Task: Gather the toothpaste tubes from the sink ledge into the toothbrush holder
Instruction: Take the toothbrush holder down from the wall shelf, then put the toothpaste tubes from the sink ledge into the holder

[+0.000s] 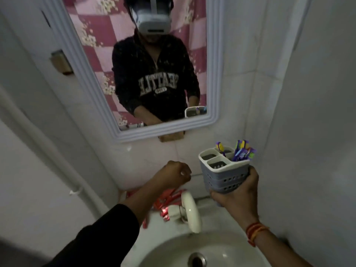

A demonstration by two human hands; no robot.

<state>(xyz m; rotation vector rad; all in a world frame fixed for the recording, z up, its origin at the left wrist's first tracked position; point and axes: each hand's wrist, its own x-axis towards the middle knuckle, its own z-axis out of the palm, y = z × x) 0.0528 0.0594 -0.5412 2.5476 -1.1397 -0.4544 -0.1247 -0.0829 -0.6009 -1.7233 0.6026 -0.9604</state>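
Observation:
My right hand [237, 191] grips a grey toothbrush holder [224, 172] with white-rimmed compartments, held up above the right side of the sink ledge. Purple toothbrushes or packets [241, 150] stick out of its far compartments; the two near compartments look empty. My left hand [176, 173] hovers as a closed fist above the ledge, left of the holder, and nothing shows in it. Below that fist, red toothpaste tubes [169, 197] lie on the sink ledge behind the tap, partly hidden by my forearm.
A white tap [189, 211] stands at the back of the white sink basin [173, 249], drain [196, 259] below. A white-framed mirror [92, 89] hangs on the tiled wall ahead, reflecting a person. A pipe [63, 170] runs down the left wall.

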